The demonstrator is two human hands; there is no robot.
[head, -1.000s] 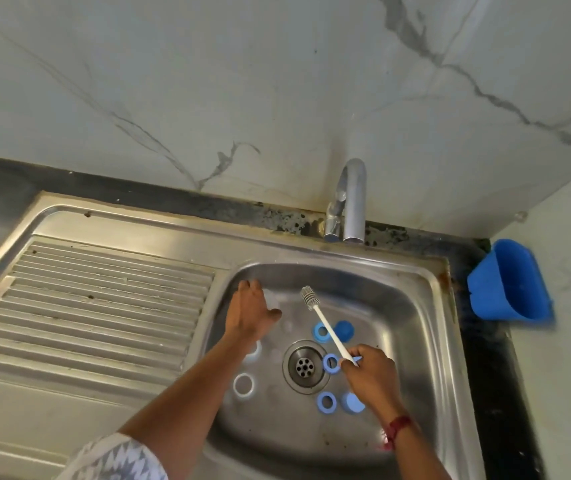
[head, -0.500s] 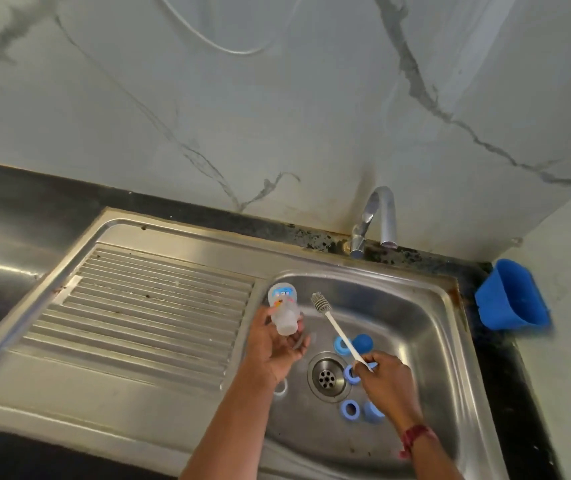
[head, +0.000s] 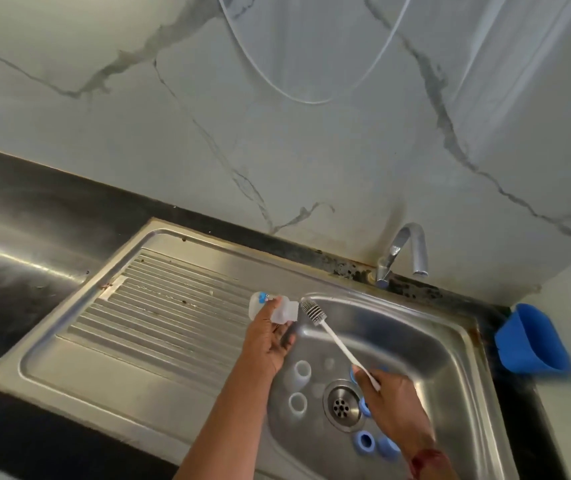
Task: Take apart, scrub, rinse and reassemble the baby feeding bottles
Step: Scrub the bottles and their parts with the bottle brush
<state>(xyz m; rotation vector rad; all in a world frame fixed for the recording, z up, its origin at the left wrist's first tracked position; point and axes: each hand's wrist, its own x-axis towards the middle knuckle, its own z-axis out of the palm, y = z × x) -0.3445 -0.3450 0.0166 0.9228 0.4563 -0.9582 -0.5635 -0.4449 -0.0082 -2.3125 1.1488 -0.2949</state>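
The left hand (head: 270, 337) grips a small clear plastic baby bottle (head: 270, 308) with a blue print, its fingers curled round the body. The bottle lies on its side in the air over the near rim of the stainless steel sink basin (head: 433, 341), at 11 o'clock from the round steel drain (head: 342, 405). The right hand (head: 391, 400), at 3 o'clock of the drain, pinches the lower end of a white-handled bottle brush (head: 332, 336). The handle slants toward 11 o'clock, and its grey bristle head sits just beside the bottle's right end; I cannot tell whether they touch. Two white plastic rings (head: 302, 370) lie at 9 to 10 o'clock of the drain, and blue plastic collars (head: 364, 441) lie at 5 o'clock. A curved chrome tap (head: 412, 251) stands at 1 o'clock, a ribbed steel drainboard (head: 159, 306) spreads toward 9 o'clock, and a blue plastic tub (head: 533, 341) sits at 3 o'clock by the wall
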